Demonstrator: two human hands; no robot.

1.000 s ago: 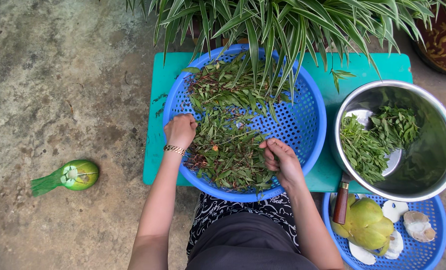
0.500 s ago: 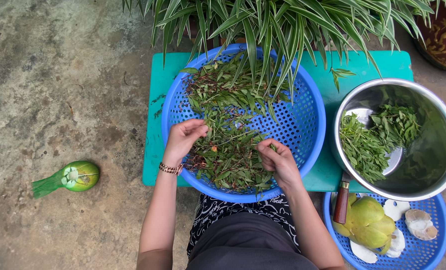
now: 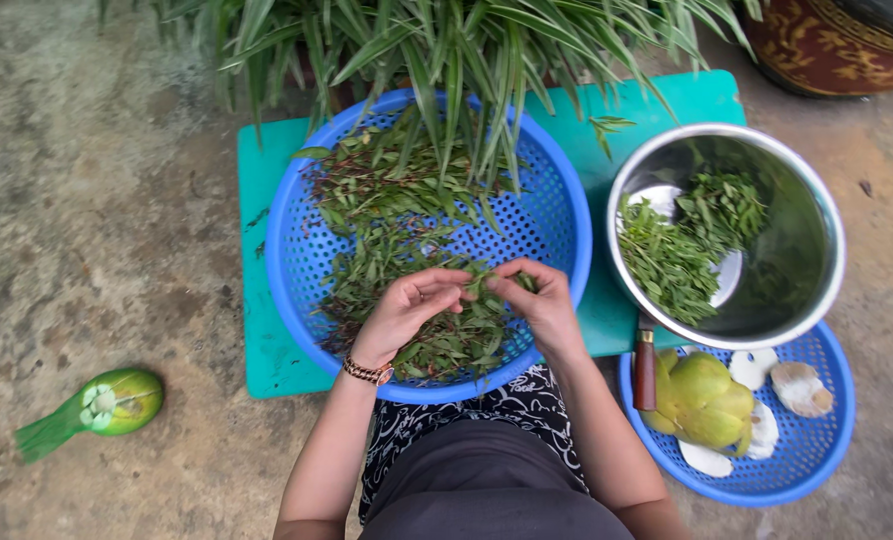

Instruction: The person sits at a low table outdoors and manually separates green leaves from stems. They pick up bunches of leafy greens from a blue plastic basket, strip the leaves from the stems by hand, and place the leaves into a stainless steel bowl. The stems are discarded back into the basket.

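While both hands meet over the near half of the blue colander basket [image 3: 297,250], the left hand [image 3: 407,312] and the right hand [image 3: 537,300] pinch the same leafy green sprig [image 3: 477,285] between their fingertips, fingers curled round it; how firmly they grip is hard to judge from above. That sprig sits at about 6 o'clock within the basket, just over the heap of loose herb stems [image 3: 387,215] that fills the basket from its centre toward 10 o'clock. A bracelet [image 3: 369,372] circles the left wrist. Beneath the basket lies a teal mat [image 3: 257,320] on the concrete floor. At 3 o'clock from the basket stands a steel bowl [image 3: 817,270] holding picked green leaves [image 3: 672,255]. At 5 o'clock a smaller blue basket [image 3: 827,460] carries yellow-green fruit [image 3: 702,400] and pale slices, with a wooden-handled knife [image 3: 646,368] at its left rim. Striped plant leaves [image 3: 447,40] hang over from 12 o'clock.
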